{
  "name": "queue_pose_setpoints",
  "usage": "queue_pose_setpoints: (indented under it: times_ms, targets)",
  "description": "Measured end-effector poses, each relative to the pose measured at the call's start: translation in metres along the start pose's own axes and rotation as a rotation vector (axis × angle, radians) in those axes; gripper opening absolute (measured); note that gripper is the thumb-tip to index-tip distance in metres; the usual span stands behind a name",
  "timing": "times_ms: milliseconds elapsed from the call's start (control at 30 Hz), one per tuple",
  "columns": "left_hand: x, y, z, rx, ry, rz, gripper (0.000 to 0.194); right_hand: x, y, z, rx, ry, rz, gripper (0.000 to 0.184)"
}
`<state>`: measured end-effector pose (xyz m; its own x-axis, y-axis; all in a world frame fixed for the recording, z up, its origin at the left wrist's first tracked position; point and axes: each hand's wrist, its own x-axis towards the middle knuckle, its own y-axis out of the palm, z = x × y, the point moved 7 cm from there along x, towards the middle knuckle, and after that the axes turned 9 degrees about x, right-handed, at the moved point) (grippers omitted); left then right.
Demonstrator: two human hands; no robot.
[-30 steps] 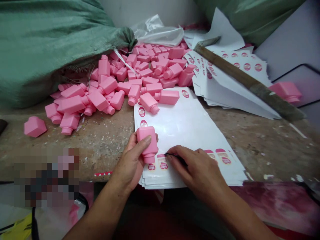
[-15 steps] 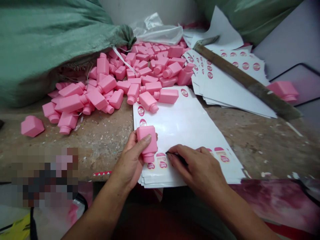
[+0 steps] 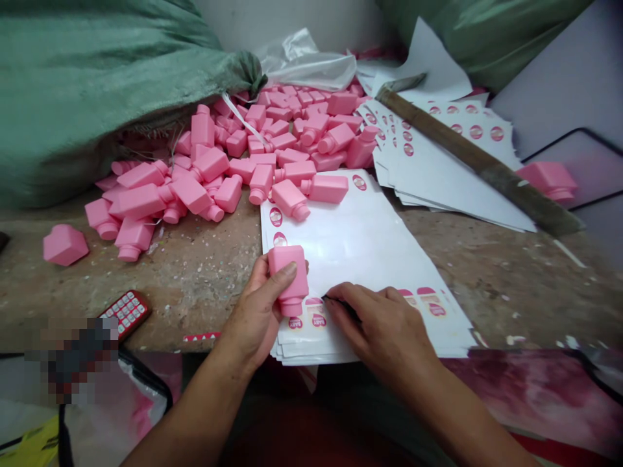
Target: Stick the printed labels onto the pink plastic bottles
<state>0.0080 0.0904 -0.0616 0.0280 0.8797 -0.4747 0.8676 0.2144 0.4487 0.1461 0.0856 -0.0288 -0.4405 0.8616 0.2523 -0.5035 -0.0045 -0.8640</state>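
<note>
A pink plastic bottle (image 3: 289, 275) is gripped in my left hand (image 3: 260, 308), its neck pointing down toward me and the thumb across its flat face. Beneath both hands lies a stack of white sticker sheets (image 3: 355, 240), with a few pink-and-white labels along its near and left edges. My right hand (image 3: 389, 324) is closed around a thin black pointed tool (image 3: 349, 310), mostly hidden by the fingers. The tool's tip touches or hovers just above the sheet, beside a "BABY" sticker (image 3: 317, 314) at the near edge.
Many pink bottles (image 3: 209, 162) are heaped behind the stack, some resting on its far edge. More sticker sheets (image 3: 448, 175) lie at the right under a wooden-handled tool (image 3: 477, 159). A green sack (image 3: 97, 110) bulges at the left. A keypad phone (image 3: 127, 312) lies near the front edge.
Both hands keep almost the same pose over the sheet. The view has shifted slightly, so more of the keypad phone at the left shows.
</note>
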Motion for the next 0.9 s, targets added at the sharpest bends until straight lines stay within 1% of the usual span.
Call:
queue_pose_setpoints:
  times_ms: [233, 467, 633, 800, 900]
  targets:
    - [-0.0021, 0.0003, -0.0004, 0.042, 0.026, -0.007, 0.031, 0.0006, -0.0024, -0.0002, 0.015, 0.011, -0.001, 0.022]
    - [-0.0034, -0.0011, 0.0003, 0.087, 0.027, -0.018, 0.033, -0.0007, 0.0006, 0.0, -0.077, -0.008, 0.044, 0.026]
    - [-0.0034, 0.0007, -0.0008, 0.078, 0.024, 0.004, 0.031, -0.0016, 0.0, 0.0048, -0.151, -0.047, -0.002, 0.029]
    - [-0.0027, 0.0013, -0.0003, 0.076, 0.005, 0.002, 0.034, -0.0013, -0.0016, 0.0002, -0.039, 0.015, -0.016, 0.024]
    - [-0.0028, 0.0011, 0.0001, 0.069, 0.001, 0.005, 0.035, -0.001, -0.0029, -0.0013, -0.029, 0.024, -0.027, 0.025]
